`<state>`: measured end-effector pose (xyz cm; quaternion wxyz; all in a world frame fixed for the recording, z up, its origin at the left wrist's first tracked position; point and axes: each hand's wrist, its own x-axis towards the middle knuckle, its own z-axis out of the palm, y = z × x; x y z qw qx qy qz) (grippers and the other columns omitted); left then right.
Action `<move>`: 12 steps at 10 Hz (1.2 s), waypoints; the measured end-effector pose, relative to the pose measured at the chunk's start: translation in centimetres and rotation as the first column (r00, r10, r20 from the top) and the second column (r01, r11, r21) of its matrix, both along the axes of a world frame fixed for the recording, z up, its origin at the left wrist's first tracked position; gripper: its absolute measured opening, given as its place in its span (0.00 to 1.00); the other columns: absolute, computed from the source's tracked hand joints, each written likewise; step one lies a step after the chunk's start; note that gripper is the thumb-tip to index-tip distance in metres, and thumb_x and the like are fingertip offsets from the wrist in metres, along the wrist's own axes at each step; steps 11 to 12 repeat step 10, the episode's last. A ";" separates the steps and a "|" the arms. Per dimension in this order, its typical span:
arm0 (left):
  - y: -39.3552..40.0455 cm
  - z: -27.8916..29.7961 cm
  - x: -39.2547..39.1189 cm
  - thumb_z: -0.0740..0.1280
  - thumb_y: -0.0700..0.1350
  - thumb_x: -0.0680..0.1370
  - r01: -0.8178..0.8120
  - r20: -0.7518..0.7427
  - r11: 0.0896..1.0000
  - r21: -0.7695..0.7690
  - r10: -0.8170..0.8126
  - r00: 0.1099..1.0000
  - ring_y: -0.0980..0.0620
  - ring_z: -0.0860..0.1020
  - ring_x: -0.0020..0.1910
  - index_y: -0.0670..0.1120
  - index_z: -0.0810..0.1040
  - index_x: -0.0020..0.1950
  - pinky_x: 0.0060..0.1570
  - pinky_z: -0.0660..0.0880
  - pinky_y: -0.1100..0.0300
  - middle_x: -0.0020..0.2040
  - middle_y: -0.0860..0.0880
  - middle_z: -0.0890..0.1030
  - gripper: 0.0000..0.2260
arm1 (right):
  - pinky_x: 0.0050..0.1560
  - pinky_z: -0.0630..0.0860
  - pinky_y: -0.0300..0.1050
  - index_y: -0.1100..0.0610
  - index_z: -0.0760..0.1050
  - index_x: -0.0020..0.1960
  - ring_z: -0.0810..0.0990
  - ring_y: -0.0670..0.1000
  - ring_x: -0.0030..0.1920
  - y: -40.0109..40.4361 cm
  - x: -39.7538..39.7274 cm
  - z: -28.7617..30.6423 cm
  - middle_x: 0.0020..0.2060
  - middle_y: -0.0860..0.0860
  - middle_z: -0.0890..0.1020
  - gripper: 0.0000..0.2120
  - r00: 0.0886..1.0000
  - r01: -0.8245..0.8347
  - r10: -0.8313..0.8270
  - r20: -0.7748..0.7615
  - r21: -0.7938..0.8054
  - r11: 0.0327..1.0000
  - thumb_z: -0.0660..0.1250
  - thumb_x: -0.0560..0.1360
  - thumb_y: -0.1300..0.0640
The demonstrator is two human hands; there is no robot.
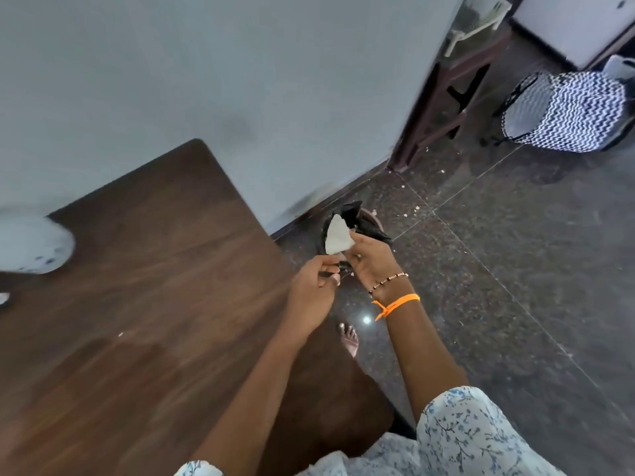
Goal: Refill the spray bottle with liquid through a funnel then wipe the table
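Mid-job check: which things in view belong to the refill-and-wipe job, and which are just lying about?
Job:
- crumpled white tissue, held in the right hand above a dark bin
- left hand, close beside it
- wooden table

Lying about:
- zigzag-patterned basket
- white crumbs on the floor
- blurred white object at the table's left edge, unidentifiable

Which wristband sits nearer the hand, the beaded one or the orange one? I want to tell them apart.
The beaded bracelet on the right wrist sits nearer the right hand, thin and dark-beaded. The orange band lies just behind it, up the forearm, with a knotted tail.
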<state>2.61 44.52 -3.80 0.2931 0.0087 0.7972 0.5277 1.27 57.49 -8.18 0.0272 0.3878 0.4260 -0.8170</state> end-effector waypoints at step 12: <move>15.5 -29.3 -15.2 0.58 0.40 0.79 -0.038 0.504 0.958 -0.285 0.184 0.844 0.51 0.77 0.53 0.45 0.75 0.61 0.57 0.73 0.55 0.55 0.47 0.78 0.13 | 0.66 0.66 0.49 0.66 0.64 0.69 0.76 0.58 0.57 15.1 -9.0 -31.5 0.60 0.61 0.75 0.18 0.821 0.070 -0.001 0.571 -0.098 0.993 0.51 0.80 0.66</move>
